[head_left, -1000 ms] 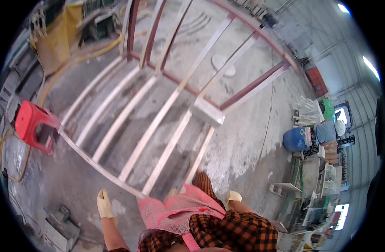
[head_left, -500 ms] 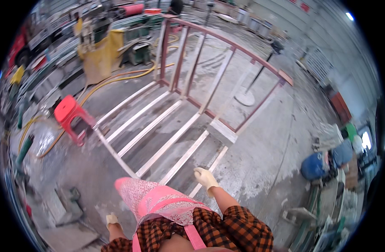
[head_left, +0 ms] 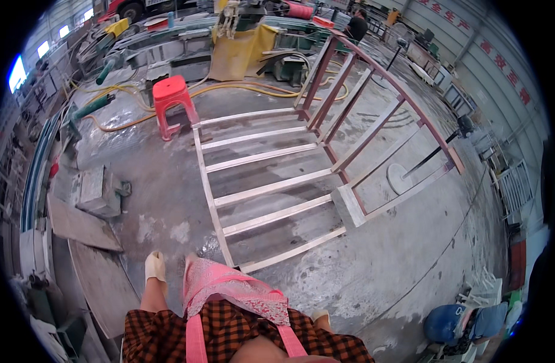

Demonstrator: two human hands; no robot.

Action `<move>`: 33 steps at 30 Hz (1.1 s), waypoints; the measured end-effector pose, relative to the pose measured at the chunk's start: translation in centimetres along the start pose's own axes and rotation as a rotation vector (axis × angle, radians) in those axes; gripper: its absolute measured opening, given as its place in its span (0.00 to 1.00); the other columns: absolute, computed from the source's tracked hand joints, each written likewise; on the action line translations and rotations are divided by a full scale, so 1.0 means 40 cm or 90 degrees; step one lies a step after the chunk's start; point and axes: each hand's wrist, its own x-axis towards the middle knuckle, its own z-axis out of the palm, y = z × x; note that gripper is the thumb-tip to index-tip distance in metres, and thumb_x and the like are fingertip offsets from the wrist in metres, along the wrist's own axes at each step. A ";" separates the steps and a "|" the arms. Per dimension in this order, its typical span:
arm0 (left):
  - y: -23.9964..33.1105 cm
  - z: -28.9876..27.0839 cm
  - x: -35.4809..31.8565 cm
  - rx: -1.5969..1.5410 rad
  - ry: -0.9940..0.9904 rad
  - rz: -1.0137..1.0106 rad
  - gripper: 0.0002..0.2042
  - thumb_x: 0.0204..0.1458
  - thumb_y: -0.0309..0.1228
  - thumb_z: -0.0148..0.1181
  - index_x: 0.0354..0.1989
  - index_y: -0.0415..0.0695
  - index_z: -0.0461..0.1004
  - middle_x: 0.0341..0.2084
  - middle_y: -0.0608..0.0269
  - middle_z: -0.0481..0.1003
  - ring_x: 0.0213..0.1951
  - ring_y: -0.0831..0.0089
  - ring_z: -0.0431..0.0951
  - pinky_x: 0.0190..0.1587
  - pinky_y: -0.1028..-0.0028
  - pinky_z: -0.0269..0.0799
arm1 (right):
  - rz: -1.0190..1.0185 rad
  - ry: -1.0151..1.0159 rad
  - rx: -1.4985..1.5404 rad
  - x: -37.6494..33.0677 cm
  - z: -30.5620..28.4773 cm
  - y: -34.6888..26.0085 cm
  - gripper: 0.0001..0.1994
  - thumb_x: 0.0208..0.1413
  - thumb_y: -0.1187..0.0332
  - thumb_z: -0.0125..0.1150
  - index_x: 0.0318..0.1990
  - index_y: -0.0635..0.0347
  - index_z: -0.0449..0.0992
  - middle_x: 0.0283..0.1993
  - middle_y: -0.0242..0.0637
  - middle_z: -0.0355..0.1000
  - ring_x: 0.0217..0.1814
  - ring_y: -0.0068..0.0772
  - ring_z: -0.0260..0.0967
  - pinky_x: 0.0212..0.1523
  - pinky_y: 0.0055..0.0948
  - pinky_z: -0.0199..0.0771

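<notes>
My left hand [head_left: 156,266], in a cream glove, hangs over the bare floor beside the pink apron [head_left: 229,284]. Its fingers look loosely extended, with no object visible in them. By the other side of the apron, my right hand [head_left: 320,314] shows only as a small patch of cream glove; its fingers are hidden. In front of me stands a large L-shaped frame. Pale slats [head_left: 265,158] make up its low side, and a reddish-brown upright part [head_left: 386,72] rises at the far right. A grey block [head_left: 349,206] sits at their corner. Neither hand touches the frame.
A red plastic stool [head_left: 170,97] stands against the frame's far left corner. Yellow hoses [head_left: 229,86] cross the floor behind it. Boards [head_left: 87,227] and a grey box [head_left: 99,190] lie to my left. A blue drum [head_left: 444,323] stands at right; a person [head_left: 356,27] is far off.
My view has turned left, so the frame and stool appear farther right. My right hand has drawn back from above the slats to beside the apron. The left hand shows more fully.
</notes>
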 end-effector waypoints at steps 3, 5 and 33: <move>-0.047 -0.018 -0.018 -0.062 0.035 -0.015 0.18 0.63 0.38 0.50 0.41 0.34 0.80 0.38 0.36 0.80 0.45 0.38 0.80 0.46 0.53 0.74 | -0.057 0.060 -0.010 0.011 -0.031 -0.090 0.18 0.60 0.62 0.54 0.51 0.61 0.83 0.55 0.52 0.79 0.60 0.55 0.76 0.56 0.47 0.76; -0.093 -0.018 -0.013 -0.098 0.072 0.002 0.18 0.63 0.38 0.50 0.40 0.34 0.79 0.37 0.36 0.80 0.43 0.40 0.81 0.45 0.53 0.74 | -0.081 0.108 0.031 -0.025 -0.057 -0.184 0.19 0.60 0.63 0.53 0.52 0.62 0.82 0.55 0.53 0.79 0.60 0.56 0.76 0.57 0.47 0.76; -0.852 -0.414 -0.087 -0.263 0.137 -0.336 0.16 0.56 0.35 0.49 0.36 0.32 0.77 0.27 0.51 0.77 0.32 0.61 0.75 0.39 0.59 0.70 | -0.526 0.181 -0.109 -0.514 0.268 -1.088 0.17 0.58 0.60 0.55 0.48 0.55 0.84 0.50 0.54 0.80 0.56 0.58 0.76 0.58 0.48 0.75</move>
